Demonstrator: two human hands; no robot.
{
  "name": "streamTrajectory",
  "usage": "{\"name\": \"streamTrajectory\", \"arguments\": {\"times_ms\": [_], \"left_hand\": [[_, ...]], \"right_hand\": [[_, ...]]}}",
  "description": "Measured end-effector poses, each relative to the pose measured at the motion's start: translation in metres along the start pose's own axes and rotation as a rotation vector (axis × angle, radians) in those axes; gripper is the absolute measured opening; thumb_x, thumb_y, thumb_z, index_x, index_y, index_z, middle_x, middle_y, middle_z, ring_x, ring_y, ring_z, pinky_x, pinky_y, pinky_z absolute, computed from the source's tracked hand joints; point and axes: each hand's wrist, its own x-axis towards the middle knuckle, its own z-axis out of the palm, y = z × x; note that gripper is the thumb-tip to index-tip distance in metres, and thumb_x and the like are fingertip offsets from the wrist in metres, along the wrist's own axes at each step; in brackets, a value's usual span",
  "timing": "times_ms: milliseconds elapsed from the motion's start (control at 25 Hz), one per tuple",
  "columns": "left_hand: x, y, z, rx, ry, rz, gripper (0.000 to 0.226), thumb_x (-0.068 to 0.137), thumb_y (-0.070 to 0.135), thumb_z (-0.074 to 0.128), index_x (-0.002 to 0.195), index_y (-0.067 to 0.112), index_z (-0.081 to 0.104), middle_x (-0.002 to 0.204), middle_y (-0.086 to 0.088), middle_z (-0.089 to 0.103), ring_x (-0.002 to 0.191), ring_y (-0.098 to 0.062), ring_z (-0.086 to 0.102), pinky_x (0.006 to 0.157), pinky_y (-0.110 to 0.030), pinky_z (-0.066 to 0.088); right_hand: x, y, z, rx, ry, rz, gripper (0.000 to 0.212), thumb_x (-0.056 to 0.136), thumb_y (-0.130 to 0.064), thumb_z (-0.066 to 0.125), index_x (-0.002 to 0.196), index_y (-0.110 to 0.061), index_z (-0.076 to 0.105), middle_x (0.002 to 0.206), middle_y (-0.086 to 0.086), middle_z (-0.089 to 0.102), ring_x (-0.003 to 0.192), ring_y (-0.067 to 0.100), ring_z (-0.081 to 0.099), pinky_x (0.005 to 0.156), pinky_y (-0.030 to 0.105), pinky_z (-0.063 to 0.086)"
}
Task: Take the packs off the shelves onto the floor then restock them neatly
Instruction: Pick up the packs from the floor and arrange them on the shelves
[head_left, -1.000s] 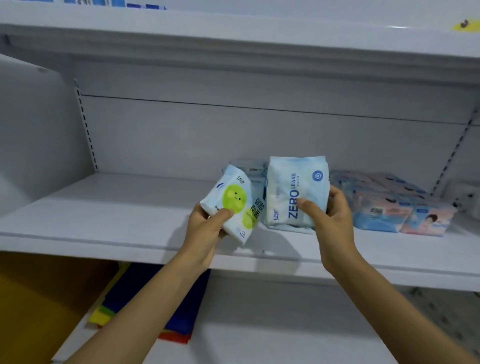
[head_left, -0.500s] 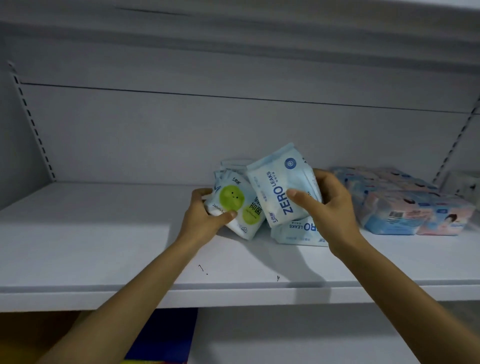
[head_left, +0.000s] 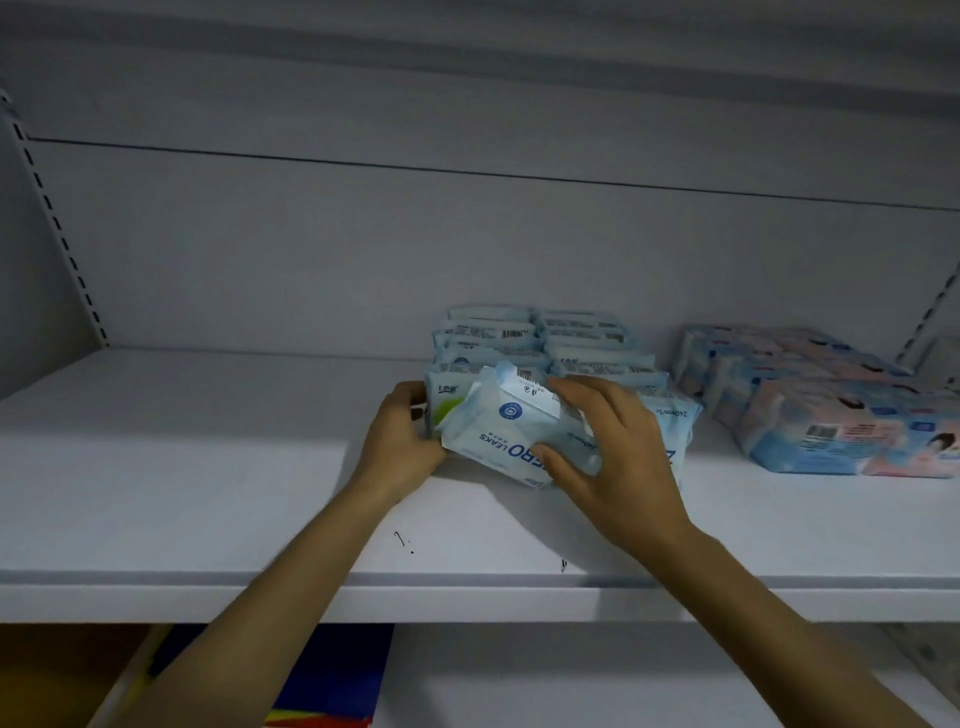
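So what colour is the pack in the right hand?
The pack is pale blue with dark blue lettering; head view shows it.

**Person, partial view:** two arms only, seen from the head camera.

- **Left hand** (head_left: 402, 447): bare, with slim fingers. The thumbnail (head_left: 417, 414) shows as a dark patch; whether that is paint or shadow cannot be told.
- **Right hand** (head_left: 618, 457): bare, with slim fingers. Knuckles and tendons are faintly outlined on the back. The nails are too blurred for detail.
- **Left forearm** (head_left: 291, 587): slender and smooth, bare skin as far as the lower frame edge.
- **Right forearm** (head_left: 779, 613): likewise slender, bare skin down to the lower right corner.

The light is dim, so finer marks are unreadable.
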Motion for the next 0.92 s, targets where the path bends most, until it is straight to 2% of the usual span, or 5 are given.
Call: {"name": "streamTrajectory", "arguments": {"times_ms": [200,320,440,640,920], "left_hand": [[-0.018,0.012,-0.008,-0.258,0.084,0.029,0.028,0.100,0.020,0.047,0.127,0.023,0.048,0.122,0.014,0.056,0.110,0.006,0.054,0.093,-0.017,0.044],[-0.029,0.017,-0.003,-0.173,-0.108,0.060,0.068,0.080,0.042,0.065,0.139,0.031,0.032,0.120,0.019,0.056,0.100,0.007,0.061,0.081,-0.019,0.054],[-0.026,0.012,-0.002,-0.075,-0.056,0.029,0.096,0.078,0.035,0.073,0.150,0.031,0.010,0.122,0.017,0.055,0.108,-0.004,0.058,0.091,-0.025,0.052],[-0.019,0.000,0.002,0.017,-0.195,0.081,0.067,0.076,0.040,0.075,0.133,0.031,0.041,0.120,0.020,0.062,0.109,0.000,0.061,0.090,-0.022,0.052],[-0.018,-0.002,0.007,0.267,-0.043,0.115,0.081,0.065,0.054,0.079,0.129,0.029,0.038,0.121,0.016,0.058,0.106,-0.005,0.059,0.082,-0.025,0.050]], "right_hand": [[-0.020,0.010,0.018,-0.160,0.073,-0.001,0.065,0.081,-0.045,0.064,0.139,-0.026,0.040,0.139,0.011,0.048,0.126,0.029,0.044,0.103,0.045,0.037],[-0.013,0.006,0.021,-0.183,0.099,0.048,0.073,0.081,-0.054,0.058,0.143,-0.024,0.032,0.144,0.013,0.042,0.131,0.029,0.038,0.108,0.046,0.031],[-0.013,0.010,0.019,-0.161,0.171,0.152,0.082,0.079,-0.061,0.054,0.145,-0.019,0.027,0.150,0.014,0.034,0.137,0.028,0.029,0.112,0.048,0.026],[-0.016,0.022,0.022,-0.187,0.136,0.219,0.078,0.079,-0.060,0.050,0.142,-0.016,0.036,0.148,0.015,0.038,0.139,0.032,0.029,0.112,0.056,0.026],[-0.015,0.014,0.020,-0.147,0.116,0.178,0.053,0.086,-0.043,0.043,0.130,-0.015,0.053,0.138,0.012,0.049,0.132,0.030,0.039,0.107,0.056,0.031]]}}
